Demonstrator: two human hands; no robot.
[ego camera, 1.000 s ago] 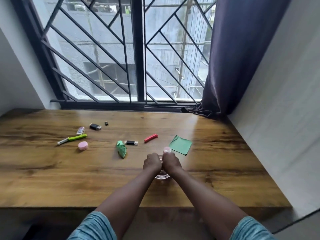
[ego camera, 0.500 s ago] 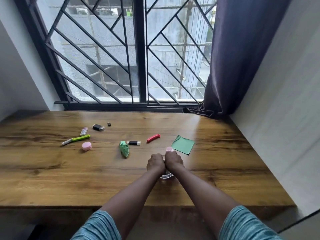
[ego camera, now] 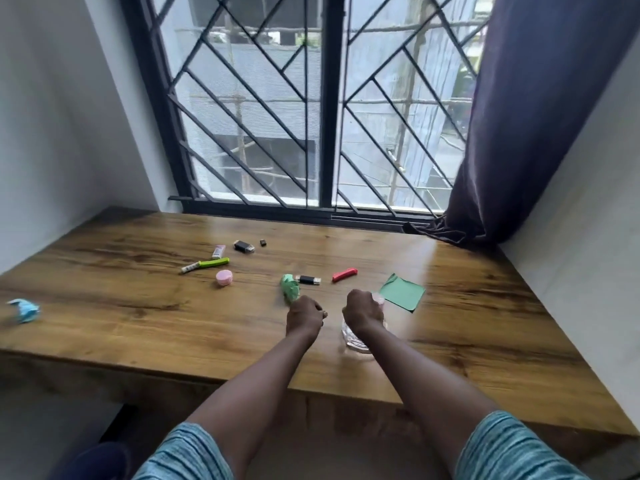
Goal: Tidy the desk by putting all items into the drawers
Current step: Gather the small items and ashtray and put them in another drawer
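Right hand [ego camera: 363, 311]: fist curled over the top of a clear glass jar [ego camera: 354, 339] standing on the desk [ego camera: 138, 327] near the front edge; fingers closed round its rim or lid, exact hold hidden by the knuckles.
Left hand [ego camera: 304, 315]: just left of the jar, apart from it; fingers curled in tight, whether they pinch anything I cannot tell.
Mid desk, right: green paper square [ego camera: 403, 296] lying flat, just beyond the right hand; a pink bit peeks out beside that hand, too hidden to name.
Mid desk, centre: crumpled green paper [ego camera: 290, 288], black USB stick [ego camera: 309, 279], red clip-like piece [ego camera: 344, 274].
Mid desk, left: pink cap [ego camera: 224, 277], green marker [ego camera: 206, 265], crumpled blue paper [ego camera: 24, 310] at the far left edge.
Far: small tube [ego camera: 219, 251], black flash drive [ego camera: 243, 246], tiny black piece [ego camera: 263, 242].
Drawers: none in view.
Progress: judged barely begun; every item seen sits on top, all left to stow.
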